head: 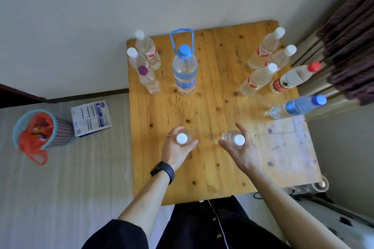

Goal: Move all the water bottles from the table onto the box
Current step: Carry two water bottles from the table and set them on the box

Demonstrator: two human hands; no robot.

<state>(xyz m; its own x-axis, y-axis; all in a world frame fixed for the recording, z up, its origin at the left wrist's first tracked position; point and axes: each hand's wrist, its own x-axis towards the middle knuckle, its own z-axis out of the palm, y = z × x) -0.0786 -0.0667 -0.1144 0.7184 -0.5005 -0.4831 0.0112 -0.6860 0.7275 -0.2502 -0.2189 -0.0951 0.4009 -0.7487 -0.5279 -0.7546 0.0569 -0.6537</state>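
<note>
A wooden table (202, 107) carries several clear water bottles. My left hand (176, 149) wraps around a white-capped bottle (181, 138) near the front. My right hand (240, 151) grips another white-capped bottle (238, 139) beside it. A big bottle with a blue cap and handle (184, 68) stands at the middle back. Three bottles, one purple-capped (143, 70), stand at the back left. At the right stand several more, among them a red-capped bottle (293, 79) and a blue-capped bottle (299, 105). No box is in view.
A blue basket with an orange bag (40, 131) and a printed packet (91, 117) lie on the floor at the left. A dark curtain (348, 46) hangs at the right. The wall runs behind the table. A round glass object (321, 185) sits by the front right corner.
</note>
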